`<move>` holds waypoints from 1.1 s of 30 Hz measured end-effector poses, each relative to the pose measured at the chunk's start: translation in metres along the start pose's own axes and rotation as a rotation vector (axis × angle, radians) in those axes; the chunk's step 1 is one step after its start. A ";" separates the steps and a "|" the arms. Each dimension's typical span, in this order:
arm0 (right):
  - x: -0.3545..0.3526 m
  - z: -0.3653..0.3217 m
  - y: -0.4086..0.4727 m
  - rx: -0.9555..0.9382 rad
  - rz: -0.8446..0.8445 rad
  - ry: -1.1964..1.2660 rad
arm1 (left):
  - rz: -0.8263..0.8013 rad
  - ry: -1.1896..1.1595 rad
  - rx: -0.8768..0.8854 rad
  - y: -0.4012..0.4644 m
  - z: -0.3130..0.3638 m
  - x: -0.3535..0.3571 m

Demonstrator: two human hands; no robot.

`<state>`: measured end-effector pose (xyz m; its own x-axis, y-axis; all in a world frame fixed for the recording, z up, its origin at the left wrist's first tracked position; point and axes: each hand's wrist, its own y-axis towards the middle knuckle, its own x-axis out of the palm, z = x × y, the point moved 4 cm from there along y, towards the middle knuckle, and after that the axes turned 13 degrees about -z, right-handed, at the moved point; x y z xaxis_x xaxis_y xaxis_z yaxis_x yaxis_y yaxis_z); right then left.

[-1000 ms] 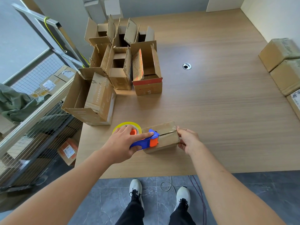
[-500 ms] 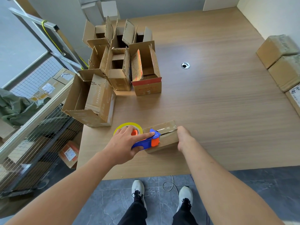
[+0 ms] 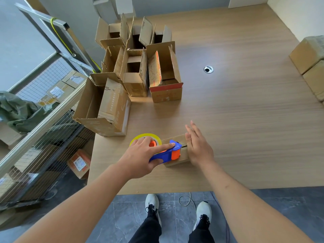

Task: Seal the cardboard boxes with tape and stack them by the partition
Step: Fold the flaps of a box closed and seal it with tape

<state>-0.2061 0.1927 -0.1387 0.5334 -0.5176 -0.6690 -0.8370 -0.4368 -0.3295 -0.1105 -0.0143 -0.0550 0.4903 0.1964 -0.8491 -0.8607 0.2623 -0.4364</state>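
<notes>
While the left hand grips a blue-and-orange tape dispenser with the index finger stretched along its top, the right hand lies flat and wide, fingers straight, against the 3 o'clock end of a small closed cardboard box. The box sits near the 6 o'clock edge of the wooden table, with the dispenser's head resting on its top seam and the yellow-rimmed tape roll hanging off toward 9 o'clock.

Whether the strip has been cut from the roll cannot be told from this view. If it has not, pulling the dispenser away toward 9 o'clock could drag the light box along or peel the fresh tape off the seam, since the open palm only braces it from one side and pins nothing down. A skewed pull could also wrinkle the tape or leave the flap gap uncovered. The box stands close to the table edge, so a hard tug might slide it off onto the floor.

Open, unsealed boxes cluster at 11 o'clock, well apart from the work; sealed boxes are stacked at 2 o'clock by the white wall.
</notes>
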 end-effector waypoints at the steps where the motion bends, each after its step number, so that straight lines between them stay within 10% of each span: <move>1: 0.001 0.000 0.001 0.009 0.014 -0.015 | -0.026 -0.032 -0.007 0.001 0.000 -0.003; 12: -0.003 -0.004 0.001 0.048 -0.002 -0.102 | -0.444 -0.905 -0.093 -0.031 -0.068 -0.009; 19: -0.005 -0.005 0.002 0.086 -0.033 -0.215 | -0.459 -1.014 -0.143 -0.037 -0.096 0.024; 26: 0.003 -0.057 -0.009 0.062 0.386 -0.715 | -0.378 -1.032 -0.114 -0.028 -0.085 0.042; 33: 0.048 -0.072 -0.017 0.163 0.101 -0.414 | -0.341 -1.046 -0.049 -0.027 -0.085 0.041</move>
<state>-0.1575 0.1224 -0.1175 0.3828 -0.1995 -0.9020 -0.9081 -0.2604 -0.3278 -0.0787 -0.0935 -0.1031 0.5569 0.8303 -0.0204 -0.6515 0.4215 -0.6308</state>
